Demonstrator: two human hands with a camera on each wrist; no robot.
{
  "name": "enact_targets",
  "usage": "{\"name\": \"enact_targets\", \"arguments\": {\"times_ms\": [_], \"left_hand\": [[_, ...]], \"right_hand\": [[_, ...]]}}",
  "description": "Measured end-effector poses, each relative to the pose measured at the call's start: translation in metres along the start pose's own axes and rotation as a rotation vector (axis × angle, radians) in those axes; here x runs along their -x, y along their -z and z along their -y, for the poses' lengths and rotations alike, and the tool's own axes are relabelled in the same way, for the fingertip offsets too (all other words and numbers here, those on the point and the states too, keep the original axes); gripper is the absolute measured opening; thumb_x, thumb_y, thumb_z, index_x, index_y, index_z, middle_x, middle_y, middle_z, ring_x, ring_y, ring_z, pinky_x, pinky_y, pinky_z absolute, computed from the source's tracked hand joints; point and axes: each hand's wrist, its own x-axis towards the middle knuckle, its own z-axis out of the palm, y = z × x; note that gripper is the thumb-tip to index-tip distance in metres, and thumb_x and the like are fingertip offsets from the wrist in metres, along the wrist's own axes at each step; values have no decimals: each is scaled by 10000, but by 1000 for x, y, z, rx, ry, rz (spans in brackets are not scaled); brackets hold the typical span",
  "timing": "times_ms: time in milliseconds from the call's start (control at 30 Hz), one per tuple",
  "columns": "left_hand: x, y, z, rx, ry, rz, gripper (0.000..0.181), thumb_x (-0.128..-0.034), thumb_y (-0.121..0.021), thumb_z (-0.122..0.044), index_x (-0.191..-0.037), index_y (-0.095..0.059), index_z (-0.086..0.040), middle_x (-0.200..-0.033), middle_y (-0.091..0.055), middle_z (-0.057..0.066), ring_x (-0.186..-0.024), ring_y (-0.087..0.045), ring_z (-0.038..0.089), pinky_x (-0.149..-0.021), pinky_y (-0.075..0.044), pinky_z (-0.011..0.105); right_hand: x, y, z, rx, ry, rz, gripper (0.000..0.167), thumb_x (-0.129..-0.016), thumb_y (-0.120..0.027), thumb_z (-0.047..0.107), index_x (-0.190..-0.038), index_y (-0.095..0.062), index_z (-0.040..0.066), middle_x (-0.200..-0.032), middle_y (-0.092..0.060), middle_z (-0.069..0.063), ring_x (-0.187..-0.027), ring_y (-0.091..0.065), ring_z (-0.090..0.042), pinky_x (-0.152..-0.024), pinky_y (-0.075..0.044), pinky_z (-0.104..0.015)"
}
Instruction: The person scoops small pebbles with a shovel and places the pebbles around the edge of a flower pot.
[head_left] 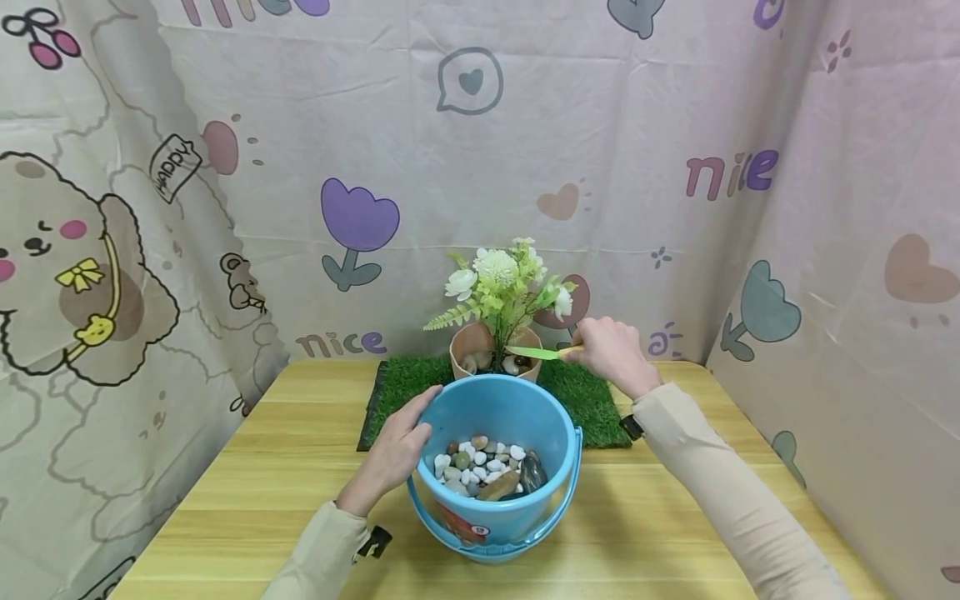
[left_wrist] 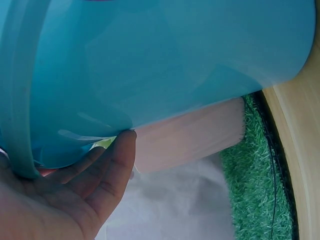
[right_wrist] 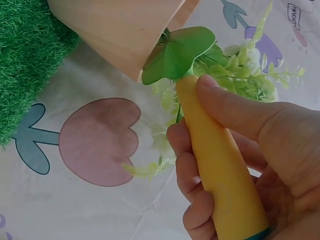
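Note:
In the head view my left hand [head_left: 393,450] grips the left rim of a light blue bucket [head_left: 525,521], with one fingertip against its outer wall in the left wrist view. Mixed pebbles [head_left: 476,468] and a few larger stones lie inside. My right hand [head_left: 611,352] holds a small trowel [right_wrist: 215,155] by its yellow handle, fingers wrapped round it. The green blade reaches over the rim of a peach flowerpot [right_wrist: 117,30] behind the bucket. White flowers and leaves [head_left: 495,279] stand in the pot, with several stones around the stems. The blade's tip is hard to make out.
The pot stands on a green artificial grass mat [head_left: 588,408] at the back of a wooden table [head_left: 300,475]. A printed cloth [head_left: 450,167] hangs behind and at both sides. The bucket's handle [head_left: 551,529] hangs down at its front.

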Motion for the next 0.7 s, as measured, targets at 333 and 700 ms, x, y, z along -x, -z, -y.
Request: {"name": "enact_targets", "arguments": {"times_ms": [333, 700], "left_hand": [[0, 0, 0, 1, 2, 0, 605, -932, -364, -40, -1530, -356, -128, -1536, -405, 120, -1328, -487, 367, -1034, -429, 568], [1, 0, 0, -5, 4, -1, 602, -935, -362, -42, -1531, -353, -130, -1537, -404, 120, -1327, -486, 367, -1031, -431, 571]], "right_hand": [[4, -4, -2, -21, -5, -32, 224, -829, -750, 421, -806, -794, 202, -596, -609, 47, -550, -505, -181, -506, -363, -338], [14, -5, 2, -81, 36, -33, 288, -838, -730, 447, -921, -803, 181, -605, -606, 59, -501, -456, -147, -456, -337, -296]]}}
